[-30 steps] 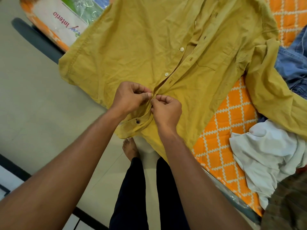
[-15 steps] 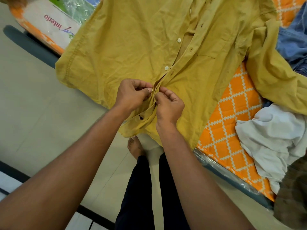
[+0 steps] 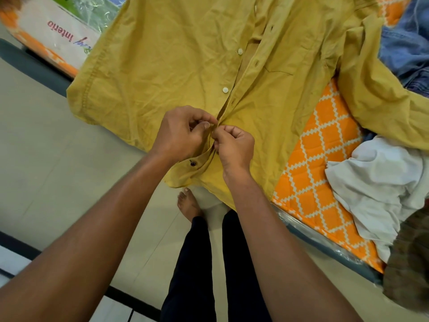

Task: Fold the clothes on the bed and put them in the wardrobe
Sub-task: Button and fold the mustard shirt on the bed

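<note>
A mustard-yellow button shirt lies spread front-up across the corner of the bed, its hem hanging over the edge. My left hand pinches the button side of the placket near the hem. My right hand pinches the buttonhole side against it, fingertips touching. Two white buttons above my hands are undone; a dark button shows just below my left wrist. A white garment and blue jeans lie on the bed to the right.
The bed has an orange, white-patterned cover under clear plastic wrap. A dark brownish garment lies at the right edge. Beige floor tiles spread to the left. My legs and a bare foot stand at the bed's edge.
My hands stayed pinched on the placket, with small finger shifts. The view has drifted, so the shirt and bed sit slightly differently in frame.
</note>
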